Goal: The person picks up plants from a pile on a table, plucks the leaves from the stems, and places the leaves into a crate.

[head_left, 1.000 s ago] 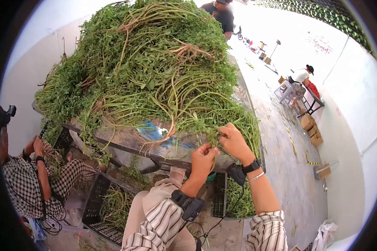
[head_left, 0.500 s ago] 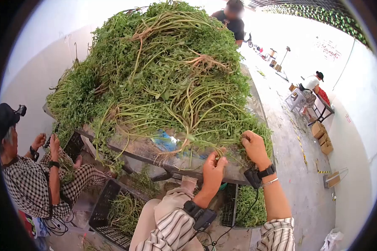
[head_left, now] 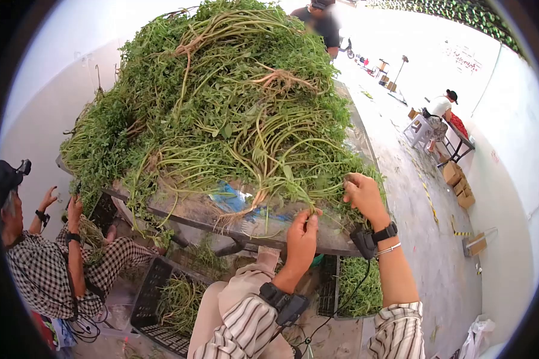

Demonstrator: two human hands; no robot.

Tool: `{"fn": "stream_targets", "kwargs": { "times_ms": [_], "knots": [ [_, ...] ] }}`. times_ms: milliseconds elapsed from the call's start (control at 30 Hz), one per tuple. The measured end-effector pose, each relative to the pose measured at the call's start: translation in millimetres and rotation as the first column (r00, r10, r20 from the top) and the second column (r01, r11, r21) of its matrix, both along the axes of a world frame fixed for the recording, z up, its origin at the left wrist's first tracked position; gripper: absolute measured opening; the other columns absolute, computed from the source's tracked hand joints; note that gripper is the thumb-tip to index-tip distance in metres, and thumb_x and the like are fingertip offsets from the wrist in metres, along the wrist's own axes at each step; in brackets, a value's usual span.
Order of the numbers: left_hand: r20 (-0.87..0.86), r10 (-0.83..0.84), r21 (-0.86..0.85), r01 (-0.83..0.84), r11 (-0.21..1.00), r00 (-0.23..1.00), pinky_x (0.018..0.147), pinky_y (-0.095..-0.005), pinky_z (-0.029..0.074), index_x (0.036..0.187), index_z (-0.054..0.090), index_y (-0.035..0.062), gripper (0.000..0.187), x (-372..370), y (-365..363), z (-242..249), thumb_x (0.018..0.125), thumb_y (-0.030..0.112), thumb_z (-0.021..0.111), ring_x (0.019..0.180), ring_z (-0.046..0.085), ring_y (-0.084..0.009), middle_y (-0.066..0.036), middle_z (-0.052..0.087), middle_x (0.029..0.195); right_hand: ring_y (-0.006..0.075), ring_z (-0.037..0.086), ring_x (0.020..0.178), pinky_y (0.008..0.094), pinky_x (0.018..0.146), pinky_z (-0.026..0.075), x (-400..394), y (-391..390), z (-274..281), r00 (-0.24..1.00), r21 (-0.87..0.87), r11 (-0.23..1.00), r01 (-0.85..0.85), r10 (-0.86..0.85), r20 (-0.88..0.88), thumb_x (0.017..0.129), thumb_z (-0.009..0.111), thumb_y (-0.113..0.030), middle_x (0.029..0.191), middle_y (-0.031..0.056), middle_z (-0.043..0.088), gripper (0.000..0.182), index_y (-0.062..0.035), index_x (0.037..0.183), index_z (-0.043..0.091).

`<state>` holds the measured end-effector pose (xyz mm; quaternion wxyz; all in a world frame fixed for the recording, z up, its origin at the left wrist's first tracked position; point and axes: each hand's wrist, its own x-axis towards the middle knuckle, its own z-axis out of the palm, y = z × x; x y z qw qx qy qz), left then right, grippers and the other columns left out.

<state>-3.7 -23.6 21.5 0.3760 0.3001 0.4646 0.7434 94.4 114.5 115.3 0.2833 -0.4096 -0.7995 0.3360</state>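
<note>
Plainly, a heap of leafy greens covered most of the counter

The counter ran back from the person's knees, and the heap rose high over it, leaving a strip bare along the front edge. To the left sat a person in checked clothing, both hands raised. Below the front edge stood two black plastic crates, the left crate with loose stalks inside, the right crate beside more greens.

The left hand was over the front edge, its thumb and forefinger closed in a pinch on a thin green stem, which lay at the near side of the heap. The right hand was just to the right, at the heap's edge, its fingers partly curled; whether they gripped anything could not be told.

Left of the left hand lay a pale rooted stalk, its stringy roots spread near a blue patch on the counter. A thin bracelet circled the right wrist.
</note>
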Motion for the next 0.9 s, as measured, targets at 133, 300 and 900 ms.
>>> {"fn": "stream_targets", "kwargs": {
  "times_ms": [133, 300, 900],
  "knots": [
    [-0.101, 0.081, 0.05, -0.076, 0.996, 0.992, 0.057, -0.0244, 0.036, 0.105, 0.062, 0.0028, 0.019, 5, 5, -3, 0.095, 0.015, 0.052, 0.064, 0.041, -0.0067, 0.002, 0.052, 0.078, 0.0206, 0.059, 0.052, 0.0329, 0.057, 0.047, 5, -15, 16, 0.998, 0.193, 0.98, 0.046, -0.054, 0.037, 0.081, 0.053, -0.011, 0.071, 0.0162, 0.061, 0.023, 0.0078, 0.09, 0.061],
    [-0.189, 0.071, 0.031, -0.066, 0.997, 0.979, 0.06, -0.0215, 0.035, 0.099, 0.066, 0.0001, 0.019, 4, -1, 4, 0.092, 0.015, 0.056, 0.068, 0.041, -0.0055, 0.003, 0.053, 0.08, 0.0231, 0.059, 0.07, 0.0326, 0.063, 0.046, 12, -51, 32, 0.988, 0.419, 0.895, -0.152, 0.151, 0.034, 0.081, 0.058, -0.01, 0.076, 0.0121, 0.061, 0.015, 0.0015, 0.088, 0.065],
    [-0.355, 0.002, 0.038, 0.013, 0.999, 0.935, 0.059, -0.0256, 0.039, 0.094, 0.066, -0.0013, 0.013, 10, -7, 8, 0.086, 0.005, 0.058, 0.066, 0.049, -0.0097, -0.004, 0.058, 0.076, 0.0242, 0.055, 0.078, 0.0343, 0.065, 0.048, 16, -61, 33, 0.853, 0.654, 0.569, -0.499, 0.19, 0.485, 0.07, 0.06, -0.003, 0.086, 0.0076, 0.046, 0.032, -0.0098, 0.101, 0.064]
  ]
}}
